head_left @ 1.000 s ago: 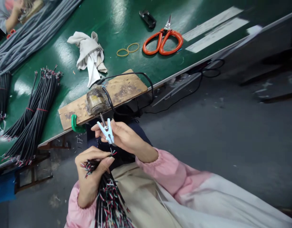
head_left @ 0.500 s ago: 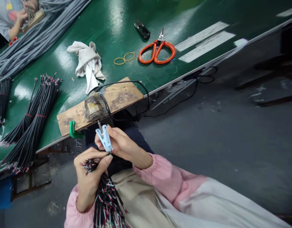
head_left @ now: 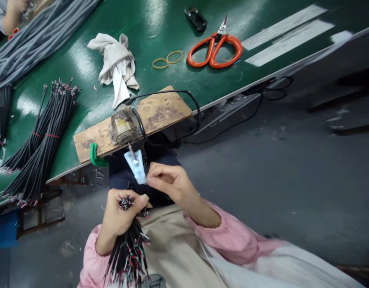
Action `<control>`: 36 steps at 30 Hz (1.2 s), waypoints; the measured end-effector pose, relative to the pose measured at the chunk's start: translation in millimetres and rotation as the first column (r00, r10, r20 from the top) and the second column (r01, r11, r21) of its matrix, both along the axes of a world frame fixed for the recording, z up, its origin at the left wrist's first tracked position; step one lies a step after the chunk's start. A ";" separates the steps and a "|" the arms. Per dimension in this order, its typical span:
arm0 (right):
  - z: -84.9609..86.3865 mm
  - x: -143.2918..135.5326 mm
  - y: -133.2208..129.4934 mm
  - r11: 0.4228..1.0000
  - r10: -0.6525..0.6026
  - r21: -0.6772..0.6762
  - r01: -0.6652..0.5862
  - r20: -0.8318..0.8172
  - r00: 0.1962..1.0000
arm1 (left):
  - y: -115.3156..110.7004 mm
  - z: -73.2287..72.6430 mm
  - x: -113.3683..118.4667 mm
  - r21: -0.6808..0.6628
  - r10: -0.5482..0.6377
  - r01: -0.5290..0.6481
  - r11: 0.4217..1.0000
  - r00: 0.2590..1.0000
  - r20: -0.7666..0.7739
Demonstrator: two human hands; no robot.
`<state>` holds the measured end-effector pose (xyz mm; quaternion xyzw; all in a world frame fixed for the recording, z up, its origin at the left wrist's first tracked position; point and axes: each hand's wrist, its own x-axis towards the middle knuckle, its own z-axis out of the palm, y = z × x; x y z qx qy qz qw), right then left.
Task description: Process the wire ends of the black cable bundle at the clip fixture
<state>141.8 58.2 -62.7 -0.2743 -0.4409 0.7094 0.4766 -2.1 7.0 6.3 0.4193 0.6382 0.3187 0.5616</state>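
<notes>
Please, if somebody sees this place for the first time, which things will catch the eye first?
Probably the orange-handled scissors, bright against the green table, near its edge. Next, the light-blue clip at the metal rod below the wooden board, beside the right hand's fingertips. Then the bundle of black cables with colourful wire ends, in the left hand.

Glossy green is shown by the smooth tabletop [head_left: 142, 80]; matt, stained wood by the board [head_left: 163, 108]. Scissors [head_left: 216, 50] are finished in shiny orange plastic and metal; 1 crumpled cloth [head_left: 114, 64] is seen.
</notes>
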 end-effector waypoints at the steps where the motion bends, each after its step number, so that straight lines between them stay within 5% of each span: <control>1: 3.4 1.5 -2.1 0.994 -0.016 0.110 0.013 0.034 0.999 | 1.2 -1.3 1.1 -0.016 -0.006 0.006 1.000 1.000 0.007; 4: 15.0 2.0 -7.3 0.926 -0.062 0.377 0.030 0.075 0.995 | 3.5 -4.6 6.0 0.022 -0.030 0.030 0.999 0.999 0.023; 7: 23.1 0.7 -9.6 0.890 -0.147 0.446 0.089 0.096 0.985 | 1.4 -8.9 9.3 0.048 -0.017 0.016 0.999 1.000 0.016; 15: 13.5 -1.9 -9.6 0.908 -0.294 0.363 0.208 0.199 0.935 | -16.3 -26.0 -2.6 0.172 0.239 -0.261 0.950 0.961 0.140; 25: 21.6 -2.0 -11.1 0.887 -0.168 0.452 0.091 0.133 0.977 | -2.8 -18.1 11.9 0.126 0.055 -0.061 0.990 0.998 0.043; 29: 19.7 0.2 -10.0 0.931 -0.221 0.327 0.161 0.156 0.963 | -8.6 -24.0 13.4 0.116 0.147 -0.159 0.980 0.984 0.105; 32: 16.1 2.1 -9.5 0.967 -0.136 0.232 0.105 0.123 0.983 | -11.3 -23.5 12.8 0.172 0.200 -0.209 0.963 0.977 0.068; 36: 14.4 3.2 -10.7 0.963 -0.122 0.256 0.083 0.140 0.983 | -10.7 -19.3 11.8 0.229 0.261 -0.251 0.940 0.965 -0.012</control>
